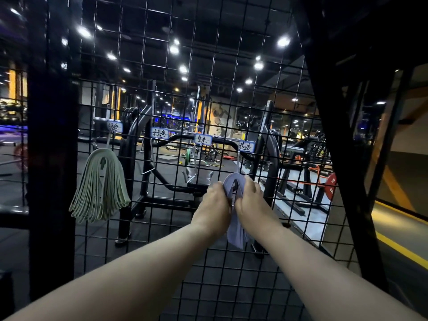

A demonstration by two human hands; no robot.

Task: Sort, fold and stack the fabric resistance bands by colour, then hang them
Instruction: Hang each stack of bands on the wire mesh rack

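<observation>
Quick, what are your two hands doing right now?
The left hand grips the blue bands.
The right hand grips the same blue bands.

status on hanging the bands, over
Left hand and right hand both grip the blue bands at the rightmost hook. Green bands already hung far left. Nothing in the way.

hung bundle left on wire grid, second bundle right of it, between left hand and right hand
</observation>
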